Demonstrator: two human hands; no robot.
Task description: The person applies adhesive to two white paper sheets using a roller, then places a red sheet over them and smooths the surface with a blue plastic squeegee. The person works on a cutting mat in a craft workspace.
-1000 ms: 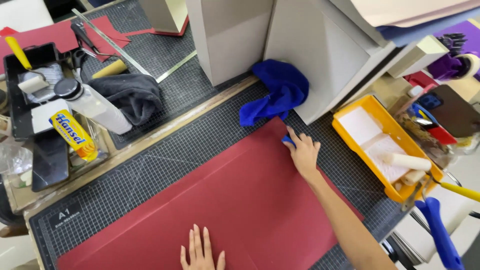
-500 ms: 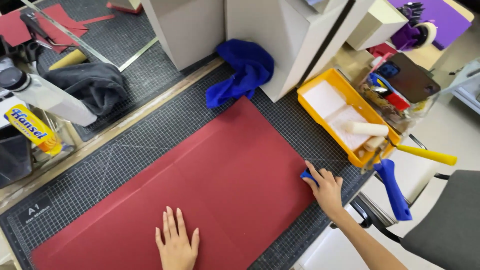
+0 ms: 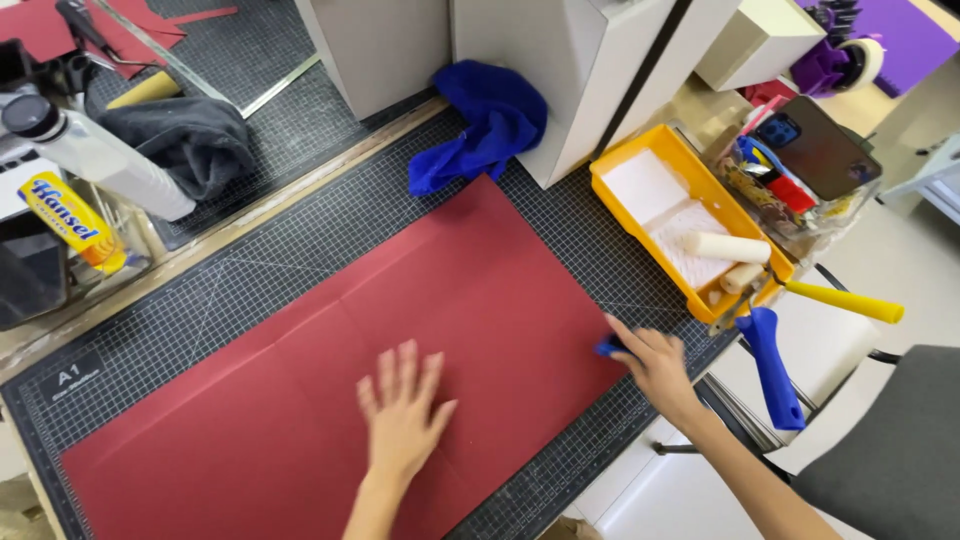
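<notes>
On the black gridded cutting mat, my left hand lies open, pressing the large dark-red paper sheet; my right hand grips a small blue tool at the sheet's edge.

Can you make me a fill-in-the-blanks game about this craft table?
1. The left hand lies flat on the big ____ sheet.
2. The right hand holds a small ____ tool at the sheet's edge.
3. The white roller rests in the ____ tray.
4. The crumpled blue ____ lies above the sheet.

Missing words: red; blue; yellow; cloth
</notes>
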